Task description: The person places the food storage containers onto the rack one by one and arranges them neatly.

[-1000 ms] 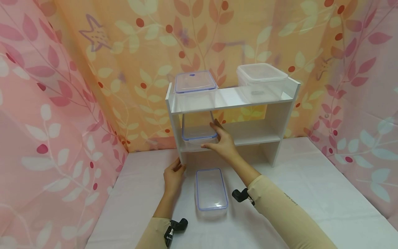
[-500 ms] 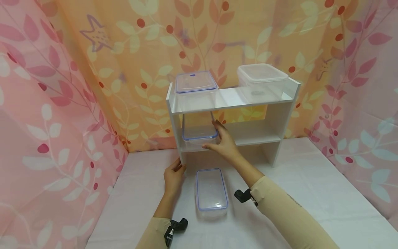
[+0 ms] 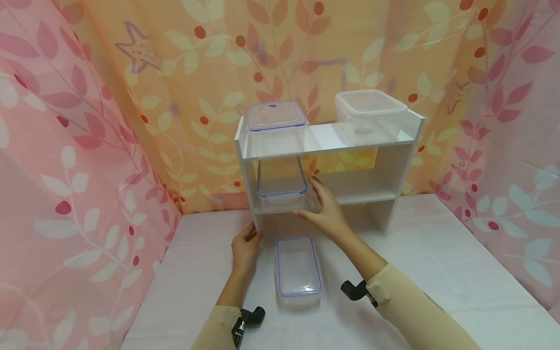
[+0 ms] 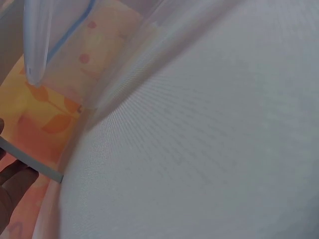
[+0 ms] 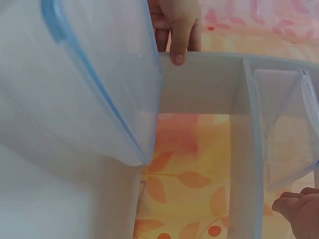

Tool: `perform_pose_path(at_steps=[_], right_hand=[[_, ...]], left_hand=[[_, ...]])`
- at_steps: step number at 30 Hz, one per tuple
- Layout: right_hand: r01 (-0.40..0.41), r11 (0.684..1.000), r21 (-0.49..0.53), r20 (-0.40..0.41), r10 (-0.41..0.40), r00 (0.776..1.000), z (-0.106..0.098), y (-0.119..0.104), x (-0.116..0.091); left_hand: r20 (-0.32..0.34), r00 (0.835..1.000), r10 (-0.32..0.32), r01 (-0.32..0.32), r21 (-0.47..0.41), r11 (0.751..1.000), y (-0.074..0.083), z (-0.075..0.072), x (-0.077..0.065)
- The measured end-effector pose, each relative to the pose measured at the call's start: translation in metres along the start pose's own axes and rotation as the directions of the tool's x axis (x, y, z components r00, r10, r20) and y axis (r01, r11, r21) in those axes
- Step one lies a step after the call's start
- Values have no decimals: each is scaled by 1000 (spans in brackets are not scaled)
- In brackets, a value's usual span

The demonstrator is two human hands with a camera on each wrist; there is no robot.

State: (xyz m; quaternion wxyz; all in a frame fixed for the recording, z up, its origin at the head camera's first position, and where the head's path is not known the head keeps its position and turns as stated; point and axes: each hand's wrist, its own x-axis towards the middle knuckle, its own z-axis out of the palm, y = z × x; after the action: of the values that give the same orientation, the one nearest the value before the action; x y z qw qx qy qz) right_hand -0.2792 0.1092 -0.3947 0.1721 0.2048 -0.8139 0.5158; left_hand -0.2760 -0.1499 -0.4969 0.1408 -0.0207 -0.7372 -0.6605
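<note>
Low at the front left of the white shelf unit [image 3: 367,199], my left hand [image 3: 246,249] pinches the edge of its side panel [image 4: 32,163]. The left wrist view shows fingers on both sides of that panel. A clear food container with a blue-rimmed lid [image 3: 282,187] sits at the left end of the middle shelf. My right hand [image 3: 325,209] is just to its right, thumb and fingers spread, holding nothing. On the table in front, between my forearms, lies a second blue-rimmed food container [image 3: 299,267].
Up on the top shelf are a larger lidded container with a blue rim [image 3: 277,119] at the left and a white-lidded container [image 3: 371,114] at the right. A white cloth [image 3: 455,272] covers the table. Patterned curtains [image 3: 183,97] stand behind and at both sides.
My right hand has drawn away from the container on the middle shelf, toward the right and slightly down. The left hand and the containers have stayed in place.
</note>
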Motion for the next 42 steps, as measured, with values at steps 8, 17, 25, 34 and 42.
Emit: perform_pose_path(at_steps=[8,17,25,34,42], right_hand=[[2,1000,-11,-22,-2,1000,-3,-1,-27],[17,1000,-16,-53,-17,998,-2,-1,-57],[3,1000,10,-50,-3,999,4,2,-82],[-47,999,17,-22,48,999,10,5,-107],[-95,995,30,7,95,995,18,14,-127]], left_hand=[[10,1000,0,0,-27,1000,-3,1,2],[-1,1000,-29,29,-26,999,-3,3,2],[-41,999,-22,21,-28,999,-31,7,14],[-56,998,-9,8,-16,1000,-37,8,13],[-28,1000,-12,12,-16,1000,-22,5,10]])
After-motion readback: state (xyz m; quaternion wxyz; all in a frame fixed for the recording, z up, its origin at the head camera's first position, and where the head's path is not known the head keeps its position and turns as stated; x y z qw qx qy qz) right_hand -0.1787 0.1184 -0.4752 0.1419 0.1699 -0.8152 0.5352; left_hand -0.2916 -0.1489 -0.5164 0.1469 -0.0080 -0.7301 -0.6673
